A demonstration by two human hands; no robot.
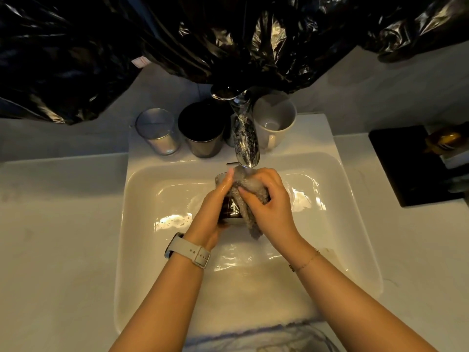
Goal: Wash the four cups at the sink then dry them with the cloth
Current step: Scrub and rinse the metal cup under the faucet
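Looking down from head height, a dark glass cup sits low over the middle of a white rectangular sink, just under the chrome faucet, whose running water falls onto a wet grey cloth. The left hand, wearing a pale watch, has its grip wrapped around the cup's side. The right hand grips the cloth, pressing it against the cup's rim and wall. The cup is dark brown and glossy. On the sink's back ledge stand 3 more cups: a clear glass, a dark metal tumbler, and a white mug right of the faucet. A pale tabletop surrounds the sink. Crinkled black plastic sheeting covers the wall behind.
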